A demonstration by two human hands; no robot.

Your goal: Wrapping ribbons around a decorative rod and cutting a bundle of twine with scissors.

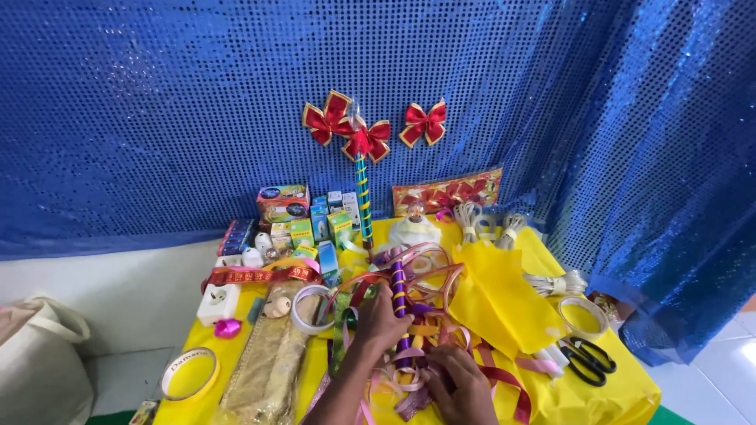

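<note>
My left hand (380, 321) grips a stick wrapped in purple and yellow ribbon (398, 289), holding it upright over a heap of loose ribbons (409, 315) on the yellow-covered table (622, 393). My right hand (461, 383) rests low in the heap near the stick's base, its fingers closed on ribbon strands. A second wrapped stick (363, 197), blue and yellow with a red bow on top, stands behind against the blue sequin backdrop.
Black scissors (589, 359) and a tape roll (583, 315) lie at the right. Yellow paper (504, 299) is beside the heap. Small boxes (303, 224), a white socket (218, 303), a gold cloth (268, 362) and another tape roll (190, 372) are at the left. Red bows (424, 123) hang on the backdrop.
</note>
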